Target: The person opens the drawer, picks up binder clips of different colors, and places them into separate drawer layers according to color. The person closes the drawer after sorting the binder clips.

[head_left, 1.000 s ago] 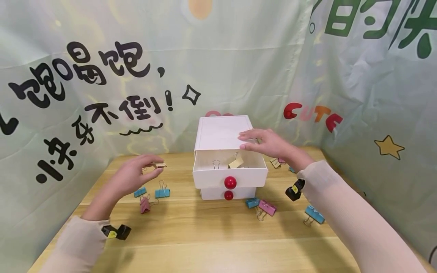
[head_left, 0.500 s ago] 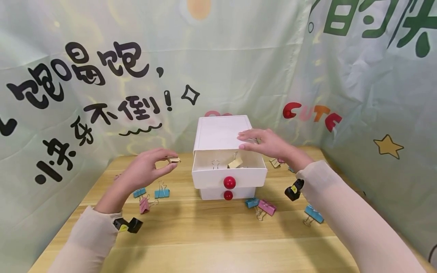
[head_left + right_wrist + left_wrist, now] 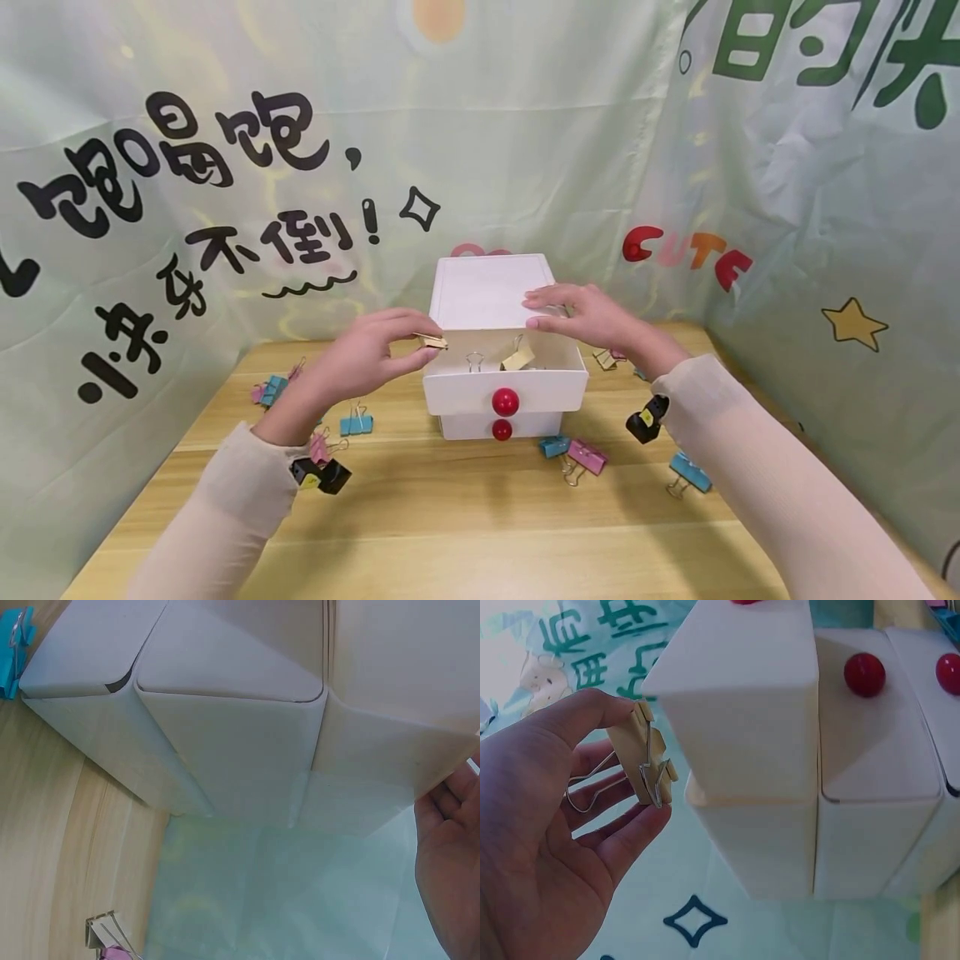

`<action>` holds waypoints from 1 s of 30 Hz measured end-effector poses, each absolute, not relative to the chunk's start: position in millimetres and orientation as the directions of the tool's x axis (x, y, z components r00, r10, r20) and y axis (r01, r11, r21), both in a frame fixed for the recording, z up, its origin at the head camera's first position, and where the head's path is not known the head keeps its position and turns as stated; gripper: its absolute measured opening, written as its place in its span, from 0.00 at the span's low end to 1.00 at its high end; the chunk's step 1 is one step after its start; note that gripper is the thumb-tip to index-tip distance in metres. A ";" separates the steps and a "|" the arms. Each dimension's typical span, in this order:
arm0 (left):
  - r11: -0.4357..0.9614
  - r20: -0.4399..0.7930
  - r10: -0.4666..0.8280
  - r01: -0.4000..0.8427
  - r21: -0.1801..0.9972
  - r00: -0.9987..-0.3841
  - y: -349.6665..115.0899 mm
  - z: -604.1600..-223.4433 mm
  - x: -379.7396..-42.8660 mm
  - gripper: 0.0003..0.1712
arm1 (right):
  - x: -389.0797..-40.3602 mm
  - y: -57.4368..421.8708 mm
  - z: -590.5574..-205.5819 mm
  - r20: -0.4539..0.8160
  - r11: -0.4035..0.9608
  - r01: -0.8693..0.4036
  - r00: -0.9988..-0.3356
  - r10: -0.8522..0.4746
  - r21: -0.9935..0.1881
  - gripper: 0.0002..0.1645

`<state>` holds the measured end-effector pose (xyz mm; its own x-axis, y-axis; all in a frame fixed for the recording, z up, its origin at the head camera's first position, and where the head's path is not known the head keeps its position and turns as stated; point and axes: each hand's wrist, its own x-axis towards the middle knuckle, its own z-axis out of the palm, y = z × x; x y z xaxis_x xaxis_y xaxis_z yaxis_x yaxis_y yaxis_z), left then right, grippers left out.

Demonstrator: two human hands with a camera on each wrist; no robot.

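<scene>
Pale printed drapes [image 3: 495, 167], seemingly cloth, hang behind 1 wood-grain table [image 3: 480, 533].

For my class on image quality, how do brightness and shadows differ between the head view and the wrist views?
Head view: bright, with soft shadows on the table; left wrist view: dimmer, the left hand and binder clip shaded, the backdrop washed out at upper left; right wrist view: also dim, a slanting shadow across a drawer front.

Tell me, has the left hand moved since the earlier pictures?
Yes: the left hand, pinching a clip, has moved right in the head view, much closer to the white box.
</scene>
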<state>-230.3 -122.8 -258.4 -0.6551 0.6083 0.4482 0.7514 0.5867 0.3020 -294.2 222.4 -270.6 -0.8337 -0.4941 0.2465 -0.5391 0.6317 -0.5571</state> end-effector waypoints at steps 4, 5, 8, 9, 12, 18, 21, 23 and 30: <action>0.575 0.444 0.622 0.761 0.302 -0.645 -110.2 -258.2 -234.5 0.14 | -294.1 222.3 -271.1 0.246 0.632 -0.538 -0.834 -0.494 -0.557 0.34; 0.572 0.440 0.626 0.763 0.301 -0.644 -107.4 -258.5 -235.4 0.13 | -294.0 222.3 -271.3 0.245 0.633 -0.538 -0.834 -0.494 -0.556 0.34; 0.557 0.433 0.644 0.774 0.301 -0.631 -99.7 -258.7 -237.6 0.11 | -294.4 222.0 -272.2 0.242 0.638 -0.537 -0.835 -0.494 -0.551 0.34; 0.549 0.433 0.651 0.780 0.299 -0.624 -97.3 -258.7 -238.2 0.11 | -294.7 222.0 -272.6 0.241 0.639 -0.537 -0.835 -0.495 -0.550 0.35; 0.533 0.434 0.668 0.796 0.287 -0.604 -90.4 -258.3 -240.4 0.11 | -294.9 221.8 -272.7 0.239 0.640 -0.535 -0.837 -0.493 -0.552 0.35; 0.527 0.409 0.704 0.813 0.247 -0.580 -80.1 -256.8 -243.7 0.12 | -294.7 221.7 -272.3 0.245 0.639 -0.536 -0.836 -0.490 -0.552 0.35; 0.527 0.406 0.714 0.820 0.225 -0.570 -79.5 -257.2 -243.8 0.10 | -294.3 221.3 -272.3 0.245 0.639 -0.540 -0.834 -0.494 -0.548 0.35; 0.529 0.416 0.717 0.825 0.197 -0.559 -80.3 -257.9 -244.1 0.09 | -293.8 221.1 -272.0 0.246 0.637 -0.540 -0.834 -0.494 -0.550 0.35; 0.539 0.427 0.734 0.835 0.108 -0.528 -82.6 -259.2 -245.6 0.06 | -294.0 222.3 -271.0 0.247 0.633 -0.540 -0.833 -0.494 -0.555 0.35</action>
<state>-245.6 -82.6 -259.2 -0.5284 0.7338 0.4270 0.8355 0.5388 0.1079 -294.0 222.3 -271.0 -0.8333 -0.4944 0.2475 -0.5401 0.6325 -0.5552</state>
